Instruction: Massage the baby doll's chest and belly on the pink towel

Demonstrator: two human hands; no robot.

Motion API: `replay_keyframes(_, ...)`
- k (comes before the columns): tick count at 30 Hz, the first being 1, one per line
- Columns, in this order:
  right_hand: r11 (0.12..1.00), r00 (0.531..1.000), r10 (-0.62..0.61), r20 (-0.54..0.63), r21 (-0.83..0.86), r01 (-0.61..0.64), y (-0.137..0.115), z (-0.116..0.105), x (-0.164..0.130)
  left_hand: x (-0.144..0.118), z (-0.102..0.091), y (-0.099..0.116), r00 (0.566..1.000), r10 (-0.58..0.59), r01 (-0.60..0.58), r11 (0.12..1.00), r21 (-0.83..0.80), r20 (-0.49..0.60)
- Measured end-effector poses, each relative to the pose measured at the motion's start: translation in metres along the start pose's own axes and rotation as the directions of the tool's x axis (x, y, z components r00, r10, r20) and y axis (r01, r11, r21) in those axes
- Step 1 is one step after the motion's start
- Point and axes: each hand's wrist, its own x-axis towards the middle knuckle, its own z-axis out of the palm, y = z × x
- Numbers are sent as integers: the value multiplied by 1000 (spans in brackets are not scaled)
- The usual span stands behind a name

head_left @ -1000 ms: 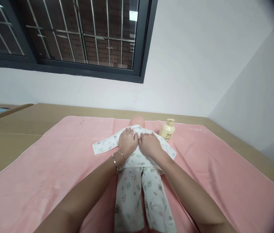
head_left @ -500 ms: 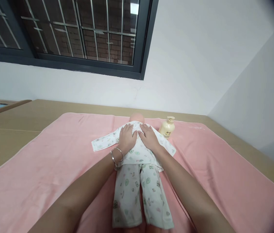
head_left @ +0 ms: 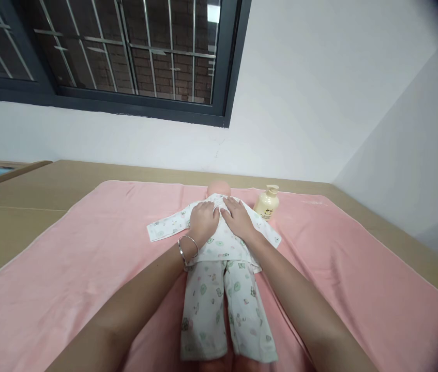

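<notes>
Here I have both hands flat on the upper back of the baby doll [head_left: 219, 243], which lies face down along the middle of the pink towel [head_left: 87, 268] spread over the counter [head_left: 17, 206]. My left hand [head_left: 203, 221], with a silver bangle [head_left: 187, 248] at the wrist, rests on the left shoulder of the printed top [head_left: 222, 245]; its fingers curl slightly and I cannot tell whether that grip pinches cloth. My right hand [head_left: 238, 219] lies open, fingers together and pointed toward the doll's head [head_left: 219, 187], pressing and holding nothing.

The two hands nearly meet near the collar. To do this well, I judge I should keep the palms soft and the pressure even on both sides, so the cloth lies smooth and does not bunch under the fingers. The left sleeve is spread out flat to the side; the printed trousers [head_left: 222, 315] run back toward me. A cream pump bottle [head_left: 267, 202] stands upright just beside the doll's right shoulder, near enough to knock with my right forearm.
</notes>
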Motion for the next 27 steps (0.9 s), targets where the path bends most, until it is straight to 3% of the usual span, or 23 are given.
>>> replay_keyframes(5,1000,998,22,52,-2,-22,-3,-4,1,-4,-9,10,995,-77,71,992,103,61)
replay_keyframes(13,975,991,129,23,-185,-123,-41,-9,-11,-3,3,2,997,-70,70,998,-5,-30)
replay_keyframes(19,949,986,156,65,-287,-131,-66,-13,-24,3,15,-11,999,-45,46,996,-73,21)
replay_keyframes(22,957,989,133,56,-266,-114,-62,-13,-22,5,14,-13,998,45,-42,997,-62,51)
replay_keyframes(27,990,993,26,118,-139,-9,-31,-13,-6,4,11,-10,991,132,-129,987,-93,28)
